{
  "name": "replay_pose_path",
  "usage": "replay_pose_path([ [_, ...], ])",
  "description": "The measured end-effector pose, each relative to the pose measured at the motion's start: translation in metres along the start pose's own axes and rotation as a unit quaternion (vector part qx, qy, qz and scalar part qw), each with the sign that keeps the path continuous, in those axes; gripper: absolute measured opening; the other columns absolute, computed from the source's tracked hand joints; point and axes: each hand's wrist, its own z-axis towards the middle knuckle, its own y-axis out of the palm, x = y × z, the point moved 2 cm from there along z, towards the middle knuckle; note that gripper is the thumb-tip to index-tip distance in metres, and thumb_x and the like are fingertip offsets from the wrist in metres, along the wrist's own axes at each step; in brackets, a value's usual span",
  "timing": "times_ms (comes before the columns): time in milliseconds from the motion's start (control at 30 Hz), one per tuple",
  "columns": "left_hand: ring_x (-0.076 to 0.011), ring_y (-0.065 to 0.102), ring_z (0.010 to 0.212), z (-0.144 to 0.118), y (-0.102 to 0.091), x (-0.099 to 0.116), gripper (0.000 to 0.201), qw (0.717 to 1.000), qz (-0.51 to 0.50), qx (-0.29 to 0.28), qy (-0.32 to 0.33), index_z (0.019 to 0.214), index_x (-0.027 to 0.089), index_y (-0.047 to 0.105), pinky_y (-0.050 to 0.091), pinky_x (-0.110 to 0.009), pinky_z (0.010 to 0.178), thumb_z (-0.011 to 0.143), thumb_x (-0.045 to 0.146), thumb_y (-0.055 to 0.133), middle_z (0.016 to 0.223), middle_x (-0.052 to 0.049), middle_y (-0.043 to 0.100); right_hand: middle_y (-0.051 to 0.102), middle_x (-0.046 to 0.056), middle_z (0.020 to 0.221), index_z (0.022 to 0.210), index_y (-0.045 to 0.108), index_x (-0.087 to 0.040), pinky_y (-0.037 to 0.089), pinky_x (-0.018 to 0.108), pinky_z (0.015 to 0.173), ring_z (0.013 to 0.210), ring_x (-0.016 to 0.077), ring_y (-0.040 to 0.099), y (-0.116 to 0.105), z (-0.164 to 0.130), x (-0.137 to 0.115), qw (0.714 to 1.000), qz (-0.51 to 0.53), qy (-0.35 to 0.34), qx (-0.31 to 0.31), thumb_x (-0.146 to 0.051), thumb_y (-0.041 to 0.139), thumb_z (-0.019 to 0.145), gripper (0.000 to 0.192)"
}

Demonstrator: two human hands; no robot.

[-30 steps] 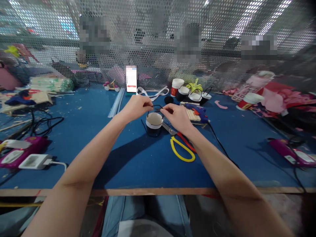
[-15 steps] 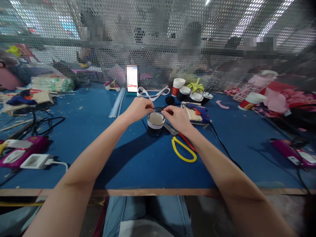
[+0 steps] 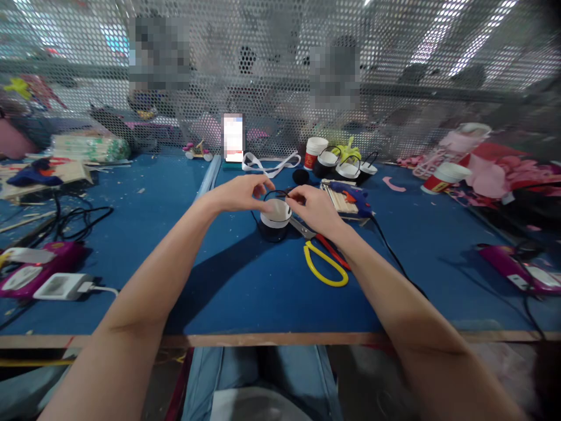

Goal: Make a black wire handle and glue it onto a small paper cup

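Both hands (image 3: 280,202) apparently pinch cup (image 3: 274,219) handle.

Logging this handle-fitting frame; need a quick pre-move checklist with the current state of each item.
1. Small black cup with white rim upright on the blue table: ok.
2. Right hand pinching the thin black handle loop at the cup's right rim: ok.
3. Left hand pinching the loop's left end: cannot tell, the fingers look spread at the rim.
4. Loop ends fixed to the cup: cannot tell, fingers cover them.
5. Yellow-handled scissors clear of the right hand: not ok, the blades run under the wrist beside the cup.
6. Blue glue gun apart from both hands: ok, lies behind the right hand.
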Motion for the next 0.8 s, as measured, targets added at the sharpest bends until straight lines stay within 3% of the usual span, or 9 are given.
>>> replay_pose_path([
  [100,-0.0214,0.058,0.099,-0.001,0.010,-0.007,0.082,0.998,-0.041,-0.058,0.002,0.124,0.019,0.044,0.046,-0.027,0.074,0.051,0.040,0.075,0.117,-0.011,0.057,0.062,0.005,0.076,0.077,0.061,-0.015,0.039,0.027,0.064,0.069,0.0155,0.054,0.000,0.000,0.001,1.000,0.006,-0.006,-0.007,-0.023,0.051,0.077,0.013],
  [267,-0.0208,0.058,0.099,-0.002,0.040,-0.016,0.073,0.991,-0.121,-0.030,0.043,0.120,0.018,0.042,0.045,-0.030,0.078,0.056,0.033,0.074,0.117,-0.012,0.057,0.062,0.004,0.075,0.078,0.060,-0.016,0.039,0.026,0.064,0.068,0.0144,0.054,-0.001,-0.001,-0.001,0.999,0.026,-0.006,-0.026,-0.022,0.051,0.076,0.010],
  [467,-0.0214,0.057,0.101,-0.015,0.060,-0.015,0.072,0.980,-0.185,0.056,0.056,0.120,0.017,0.035,0.047,-0.034,0.081,0.060,0.029,0.073,0.118,-0.015,0.053,0.063,0.003,0.074,0.077,0.059,-0.016,0.041,0.027,0.063,0.068,0.0151,0.056,-0.004,-0.004,-0.004,0.998,0.053,0.009,-0.040,-0.022,0.051,0.076,0.010],
  [633,-0.0254,0.052,0.107,-0.039,0.064,0.011,0.067,0.980,-0.086,0.153,0.090,0.118,0.018,0.038,0.046,-0.039,0.086,0.062,0.032,0.072,0.118,-0.015,0.050,0.064,0.004,0.080,0.088,0.059,-0.016,0.047,0.030,0.069,0.071,0.0150,0.059,-0.010,-0.017,-0.007,0.993,0.109,0.025,-0.038,-0.025,0.056,0.074,0.017],
  [800,-0.0243,0.049,0.108,-0.064,0.069,0.033,0.057,0.965,-0.031,0.238,0.103,0.118,0.021,0.036,0.046,-0.039,0.086,0.070,0.030,0.065,0.113,-0.012,0.050,0.066,0.008,0.092,0.100,0.058,-0.016,0.051,0.032,0.070,0.079,0.0174,0.062,-0.023,-0.041,-0.020,0.981,0.158,0.063,-0.089,-0.034,0.060,0.074,0.031],
])
